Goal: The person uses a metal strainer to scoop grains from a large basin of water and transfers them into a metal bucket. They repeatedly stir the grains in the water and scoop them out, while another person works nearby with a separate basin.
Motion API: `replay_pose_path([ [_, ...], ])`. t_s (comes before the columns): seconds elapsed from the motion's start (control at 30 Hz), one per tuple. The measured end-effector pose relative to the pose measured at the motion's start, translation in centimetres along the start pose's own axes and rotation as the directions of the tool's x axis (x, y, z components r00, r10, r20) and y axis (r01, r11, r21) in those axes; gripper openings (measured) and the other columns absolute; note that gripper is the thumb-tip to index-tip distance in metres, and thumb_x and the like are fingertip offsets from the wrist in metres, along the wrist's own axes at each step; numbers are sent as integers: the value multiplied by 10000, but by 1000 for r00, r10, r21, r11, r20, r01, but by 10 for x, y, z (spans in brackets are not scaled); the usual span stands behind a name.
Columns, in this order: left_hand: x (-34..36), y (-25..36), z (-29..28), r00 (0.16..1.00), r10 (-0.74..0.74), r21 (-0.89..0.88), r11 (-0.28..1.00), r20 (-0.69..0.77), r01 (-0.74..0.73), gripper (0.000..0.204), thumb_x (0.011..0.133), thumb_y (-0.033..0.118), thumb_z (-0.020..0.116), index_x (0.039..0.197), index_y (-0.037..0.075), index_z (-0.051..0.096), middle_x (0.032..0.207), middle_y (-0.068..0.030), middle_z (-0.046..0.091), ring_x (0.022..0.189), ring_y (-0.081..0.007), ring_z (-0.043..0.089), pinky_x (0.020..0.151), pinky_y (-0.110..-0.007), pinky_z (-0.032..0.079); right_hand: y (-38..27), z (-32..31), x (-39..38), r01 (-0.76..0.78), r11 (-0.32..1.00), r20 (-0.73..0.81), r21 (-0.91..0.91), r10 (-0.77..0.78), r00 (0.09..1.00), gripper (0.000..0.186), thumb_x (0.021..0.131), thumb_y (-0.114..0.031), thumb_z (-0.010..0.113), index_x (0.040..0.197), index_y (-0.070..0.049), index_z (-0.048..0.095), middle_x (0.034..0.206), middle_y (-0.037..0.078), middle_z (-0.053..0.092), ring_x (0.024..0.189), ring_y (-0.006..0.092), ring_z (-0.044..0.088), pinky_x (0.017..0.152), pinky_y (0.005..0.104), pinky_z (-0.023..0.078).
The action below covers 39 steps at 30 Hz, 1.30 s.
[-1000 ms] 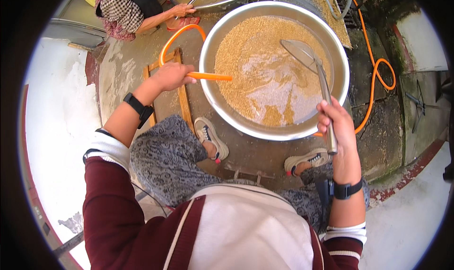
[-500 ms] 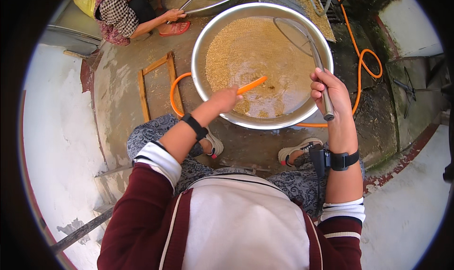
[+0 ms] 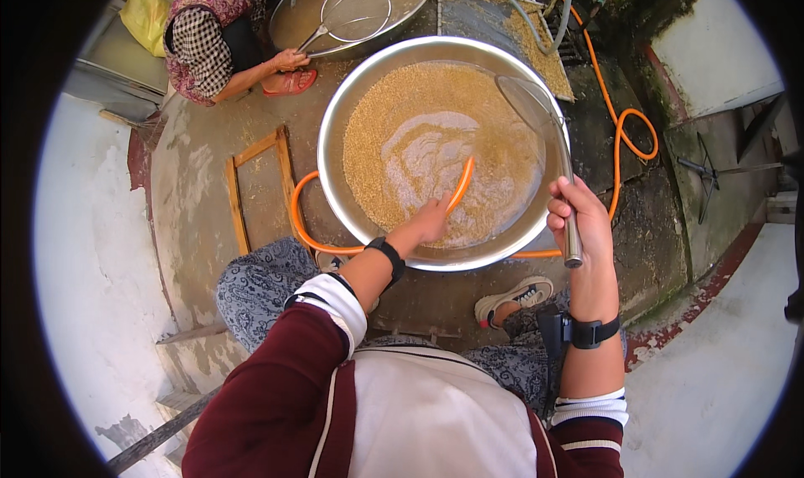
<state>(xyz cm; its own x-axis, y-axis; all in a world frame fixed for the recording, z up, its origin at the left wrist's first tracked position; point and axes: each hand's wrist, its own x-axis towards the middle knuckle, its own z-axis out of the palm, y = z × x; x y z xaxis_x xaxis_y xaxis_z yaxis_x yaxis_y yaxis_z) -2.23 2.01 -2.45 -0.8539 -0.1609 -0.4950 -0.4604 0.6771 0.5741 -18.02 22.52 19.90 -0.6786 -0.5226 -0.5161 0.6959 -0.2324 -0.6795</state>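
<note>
From where I stand, the worn concrete floor [image 3: 188, 193] gives open room to the left, though a bare wooden frame [image 3: 285, 156] lies just beyond the loop of hose there. Next largest is the wide, round, silver metal basin [image 3: 332, 156] in front of the seated person. Beyond its far edge, a co-worker's basin and a grain-strewn dark sheet [image 3: 481, 17] crowd the back, so there's little slack that way.

Inside the rim sit golden grain [image 3: 362, 151], heaped toward the left, and cloudy, rippled water. A hard stream aimed sideways could drive grain over the edge.

The long-handled, round mesh metal strainer [image 3: 534, 105] reaches in at the right; I can't tell whether its mesh dips under. Its handle crosses the near-right rim, so a low swing could knock metal on metal. The flexible orange hose [image 3: 466, 179] points its free end into the middle; its loop passes near the left shoe, where a shifted foot could snag it.

The left hand [image 3: 430, 219] has its fingers wrapped round the hose; the right hand [image 3: 584, 216] has its fingers clamped on the strainer's handle.
</note>
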Motion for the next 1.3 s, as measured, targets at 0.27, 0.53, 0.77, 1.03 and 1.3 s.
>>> replay_pose_path([
  [0.27,-58,-62,7,986,-97,154,985,133,76,579,839,165,676,1387,103,498,1315,-186,573,1199,-367,558,1020,-449,446,4,4,5,-22,999,19,31,21,1000,110,989,-76,546,1070,-7,519,893,61,584,590,54,481,476,210,413],
  [0.53,-101,-77,-11,972,-231,309,922,-44,233,597,813,392,744,1351,200,570,1391,-73,545,1325,-290,455,1123,-677,211,40,-11,20,-30,933,-79,-358,2,997,191,1016,-119,516,1187,-60,453,829,39,559,582,80,488,460,240,421],
  [0.77,-104,-106,-4,976,-211,156,967,61,199,520,810,443,748,1280,248,640,1377,0,565,1428,-297,287,1056,-751,205,100,-59,69,-73,359,-195,-931,-318,928,553,990,-141,514,1493,-86,292,1043,193,651,869,328,651,758,417,515],
  [1.03,-96,-134,1,997,-81,-45,996,20,82,481,703,409,828,1137,235,715,1184,20,626,1241,-239,449,1009,-481,411,73,-16,164,-116,80,-136,-990,-320,938,638,986,-241,493,1553,-135,220,1054,298,665,804,410,681,729,484,532],
  [1.3,-98,-128,4,993,-118,-15,993,11,118,587,634,501,846,1148,255,704,1241,41,593,1313,-237,386,953,-537,382,121,8,215,-141,-130,-132,-981,-81,988,719,908,-74,468,1562,-111,174,1007,312,662,767,421,671,688,498,533],
])
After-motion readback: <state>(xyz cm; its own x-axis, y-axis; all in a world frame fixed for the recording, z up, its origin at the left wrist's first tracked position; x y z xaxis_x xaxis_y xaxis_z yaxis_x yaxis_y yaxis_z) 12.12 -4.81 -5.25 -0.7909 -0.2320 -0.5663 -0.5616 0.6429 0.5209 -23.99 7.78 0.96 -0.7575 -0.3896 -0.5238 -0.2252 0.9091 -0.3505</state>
